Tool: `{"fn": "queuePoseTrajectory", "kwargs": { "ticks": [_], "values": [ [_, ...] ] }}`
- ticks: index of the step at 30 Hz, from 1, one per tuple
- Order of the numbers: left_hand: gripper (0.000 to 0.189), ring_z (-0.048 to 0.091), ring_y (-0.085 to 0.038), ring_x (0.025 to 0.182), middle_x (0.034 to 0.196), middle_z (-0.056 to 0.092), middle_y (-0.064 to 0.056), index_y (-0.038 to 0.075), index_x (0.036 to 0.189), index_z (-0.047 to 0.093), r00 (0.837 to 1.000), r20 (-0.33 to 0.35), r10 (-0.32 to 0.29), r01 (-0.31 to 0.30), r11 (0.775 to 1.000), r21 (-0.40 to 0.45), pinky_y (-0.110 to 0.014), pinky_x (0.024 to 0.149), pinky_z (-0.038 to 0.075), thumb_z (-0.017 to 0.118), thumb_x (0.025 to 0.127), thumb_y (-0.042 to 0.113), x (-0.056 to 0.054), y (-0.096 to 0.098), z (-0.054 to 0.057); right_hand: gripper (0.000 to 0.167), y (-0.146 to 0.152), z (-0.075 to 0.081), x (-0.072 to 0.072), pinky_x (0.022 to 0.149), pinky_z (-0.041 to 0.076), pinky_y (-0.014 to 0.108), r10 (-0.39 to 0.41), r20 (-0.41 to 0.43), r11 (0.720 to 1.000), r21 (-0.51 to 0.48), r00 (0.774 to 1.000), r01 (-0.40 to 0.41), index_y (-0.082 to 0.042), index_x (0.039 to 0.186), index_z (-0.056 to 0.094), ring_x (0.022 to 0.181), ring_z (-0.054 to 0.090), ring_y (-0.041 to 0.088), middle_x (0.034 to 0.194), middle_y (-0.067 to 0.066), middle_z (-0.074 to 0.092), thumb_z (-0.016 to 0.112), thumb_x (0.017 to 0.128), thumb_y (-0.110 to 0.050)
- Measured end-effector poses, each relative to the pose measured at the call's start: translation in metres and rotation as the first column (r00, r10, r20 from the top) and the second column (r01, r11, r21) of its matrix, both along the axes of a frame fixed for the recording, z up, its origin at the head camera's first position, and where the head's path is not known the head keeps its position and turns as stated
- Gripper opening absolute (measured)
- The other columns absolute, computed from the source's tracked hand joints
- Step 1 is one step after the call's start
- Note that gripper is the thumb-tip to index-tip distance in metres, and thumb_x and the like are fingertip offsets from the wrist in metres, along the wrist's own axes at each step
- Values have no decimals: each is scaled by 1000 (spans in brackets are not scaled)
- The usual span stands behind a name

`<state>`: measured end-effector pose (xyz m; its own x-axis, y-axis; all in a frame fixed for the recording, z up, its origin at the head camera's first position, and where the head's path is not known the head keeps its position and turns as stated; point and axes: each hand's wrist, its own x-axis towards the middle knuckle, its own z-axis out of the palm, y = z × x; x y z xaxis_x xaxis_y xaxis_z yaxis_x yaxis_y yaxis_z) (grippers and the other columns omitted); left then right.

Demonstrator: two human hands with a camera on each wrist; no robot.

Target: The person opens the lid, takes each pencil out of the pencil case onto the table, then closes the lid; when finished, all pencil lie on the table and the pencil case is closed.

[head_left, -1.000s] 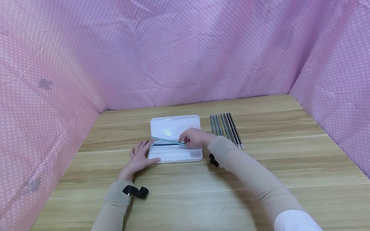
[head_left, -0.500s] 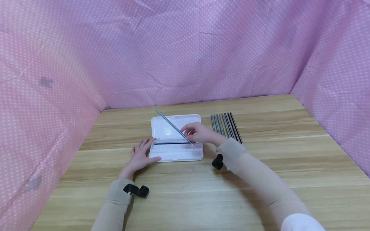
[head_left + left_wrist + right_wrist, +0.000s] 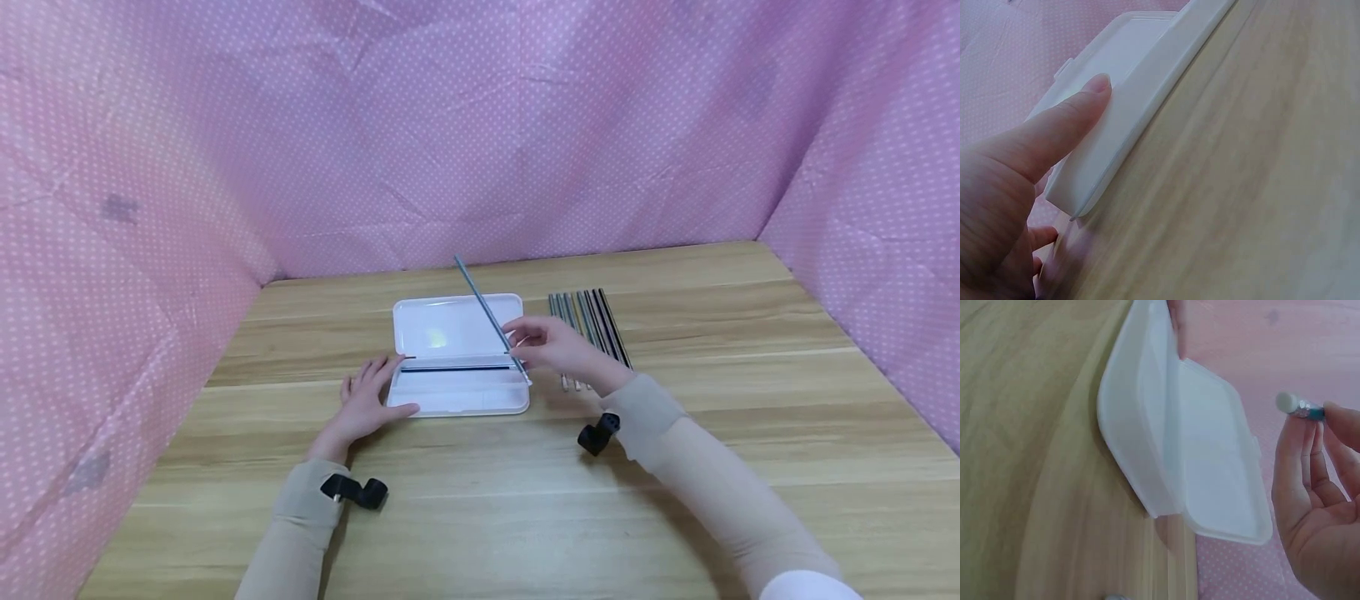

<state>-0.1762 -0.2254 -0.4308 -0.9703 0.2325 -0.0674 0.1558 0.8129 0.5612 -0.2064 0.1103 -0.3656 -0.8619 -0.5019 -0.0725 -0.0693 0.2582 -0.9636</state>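
Note:
A white plastic pencil case [image 3: 457,403] lies with its lid [image 3: 438,323] laid back, away from me. Inside it a dark pencil [image 3: 453,368] runs lengthwise. My left hand [image 3: 363,408] is at the case's left end, fingers spread; in the left wrist view its straight thumb [image 3: 1079,106] rests against the outer wall. Between thumb and fingertips my right hand [image 3: 558,346] pinches a teal pencil [image 3: 482,298] near its white eraser end, over the case's right end. That pencil slants up and away to the left. In the right wrist view its eraser [image 3: 1286,402] points toward the camera.
Right of the case, several pencils [image 3: 596,321] in teal, yellowish and dark colours lie side by side, partly behind my right hand. They rest on a wooden table [image 3: 465,517]. Pink dotted cloth [image 3: 480,150] encloses the table's back and sides.
My right hand has moved right with the teal pencil, which has swung from nearly flat over the case to steeply slanted. My left hand has stayed in place.

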Motion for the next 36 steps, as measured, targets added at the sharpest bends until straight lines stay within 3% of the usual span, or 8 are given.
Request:
{"fn": "queuePoseTrajectory", "kwargs": {
  "ticks": [7,19,25,28,30,33,36],
  "values": [
    [87,7,-46,140,154,18,-25,21,148,31,1000,-5,0,0,1000,4,-67,105,-8,74,77,47,0,0,1,44,30,3,2,88,52,38,-111,66,989,-95,992,117,1,134,46,96,57,14,113,13,55,57,92,-7],
    [87,6,-45,141,154,17,-24,21,148,31,1000,2,2,-2,1000,-3,-66,105,-7,74,77,48,0,1,0,48,88,-9,5,82,51,23,-169,168,969,-152,971,195,7,137,34,94,54,4,106,-5,51,52,95,-6],
    [86,7,-45,141,154,18,-25,21,148,32,1000,-6,3,-3,1000,0,-67,105,-7,74,77,47,1,0,0,23,119,-17,0,81,51,20,-158,245,955,-209,957,211,-16,116,52,91,56,1,100,-12,57,52,95,-6],
    [87,7,-45,141,154,18,-24,22,148,32,1000,-2,2,-2,1000,3,-66,105,-7,74,76,48,1,1,0,20,130,-20,-3,83,50,20,-137,291,953,-224,947,206,-18,111,53,91,59,1,97,-12,61,51,96,-5],
    [87,7,-45,141,154,18,-24,22,148,32,1000,4,0,0,1000,4,-66,105,-8,74,76,48,1,1,0,23,136,-21,-5,83,51,21,-130,308,958,-207,943,199,-10,119,50,93,60,1,98,-11,63,50,96,-5],
    [88,8,-44,141,154,18,-23,22,148,31,1000,5,1,-1,1000,6,-66,106,-8,75,76,48,1,1,0,44,145,-21,-8,83,51,22,-125,295,977,-131,947,170,9,134,34,95,60,-1,99,-13,64,49,97,-9],
    [88,8,-44,141,154,18,-24,22,148,31,1000,3,3,-3,1000,4,-66,106,-7,75,76,48,1,0,1,61,153,-22,-11,82,51,22,-131,281,988,-48,951,150,15,142,17,94,60,-2,98,-16,64,49,98,-12]
  ]
}}
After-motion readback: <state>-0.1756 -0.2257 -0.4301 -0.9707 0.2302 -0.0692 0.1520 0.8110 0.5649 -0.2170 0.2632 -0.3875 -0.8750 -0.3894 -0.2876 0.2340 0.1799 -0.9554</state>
